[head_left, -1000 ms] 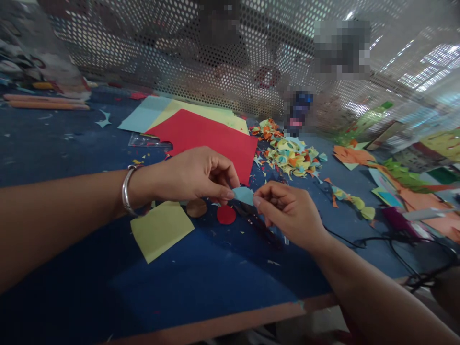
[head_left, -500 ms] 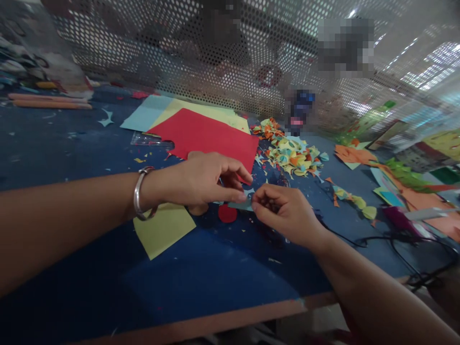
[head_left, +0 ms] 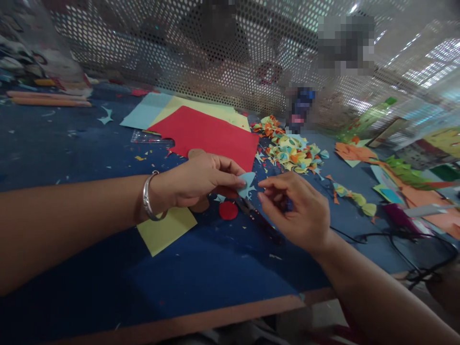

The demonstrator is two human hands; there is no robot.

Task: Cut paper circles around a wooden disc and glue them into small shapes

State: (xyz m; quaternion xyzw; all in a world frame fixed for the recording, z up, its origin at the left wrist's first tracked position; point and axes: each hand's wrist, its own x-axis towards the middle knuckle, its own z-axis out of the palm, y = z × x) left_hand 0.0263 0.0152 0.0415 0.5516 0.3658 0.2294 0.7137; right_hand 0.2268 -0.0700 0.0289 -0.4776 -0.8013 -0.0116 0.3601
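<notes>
Slanting lengthwise, blue paper is pinched in the left hand, tip toward the far edge of the worktop, the right hand just beside, thumb and fingers parted, scissors nearer the front edge.

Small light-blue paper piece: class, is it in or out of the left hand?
In: the left hand pinches the light-blue paper piece between thumb and fingers.
</notes>
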